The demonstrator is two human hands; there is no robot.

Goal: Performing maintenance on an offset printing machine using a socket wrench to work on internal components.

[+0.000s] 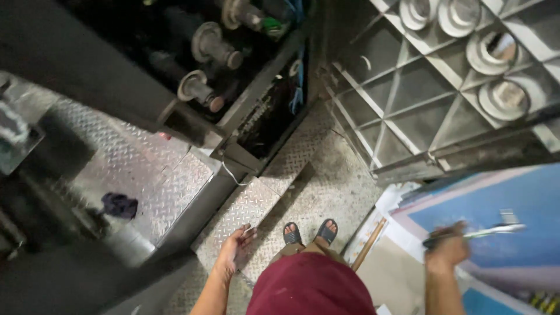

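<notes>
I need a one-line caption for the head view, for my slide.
Right hand grips a slim metal tool over a blue sheet; empty left hand hangs above grey tread-plate floor.

Step plates (175, 175) — embossed metal, dull sheen, grid rack (402, 111) grey matt metal, rag (119, 205) dark cloth, tool (484, 232) in right hand (448, 251) — glossy metal.

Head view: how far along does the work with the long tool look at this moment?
Done: nothing visibly completed. In hand: the right hand grips a long tool over the blue sheet; the left hand hangs empty above the checker-plate step. Left: nothing is touched yet on the grid rack.
</notes>
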